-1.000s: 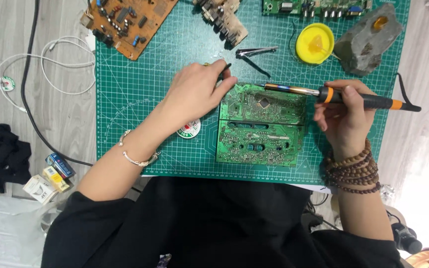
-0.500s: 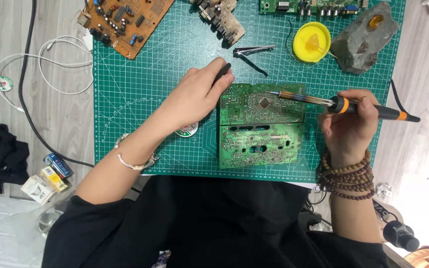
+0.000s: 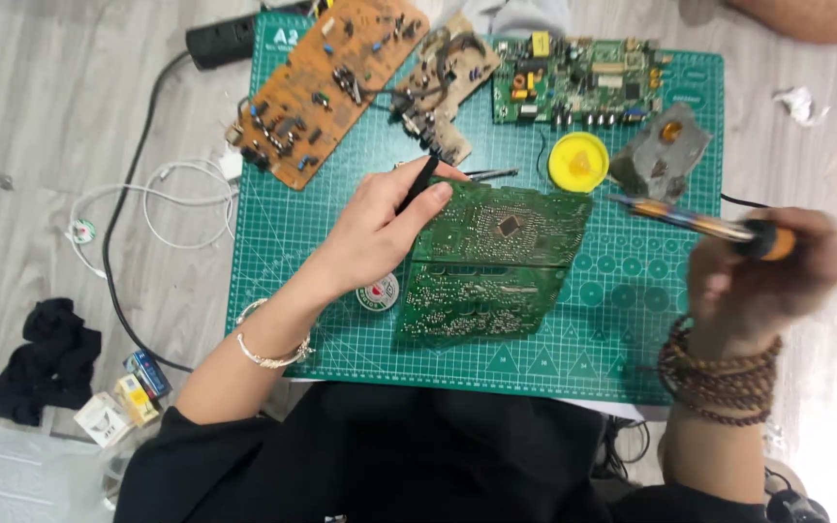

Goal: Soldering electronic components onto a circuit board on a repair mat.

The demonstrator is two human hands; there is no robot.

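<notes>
Left hand (image 3: 380, 237) pinches a black tool (image 3: 418, 184) at the green circuit board's (image 3: 491, 261) left edge, frame centre. Right hand (image 3: 753, 281), blurred, grips the soldering iron (image 3: 709, 225), right. Small white and yellow boxes (image 3: 118, 407) lower left. Green cutting mat (image 3: 283, 252) on grey wood floor (image 3: 41, 126).

My left grip (image 3: 380, 232) rests on the circuit board's (image 3: 496, 261) left edge, on the mat (image 3: 273, 291); solder reel (image 3: 377, 292) just below it, my right grip (image 3: 753, 281) well right.
</notes>
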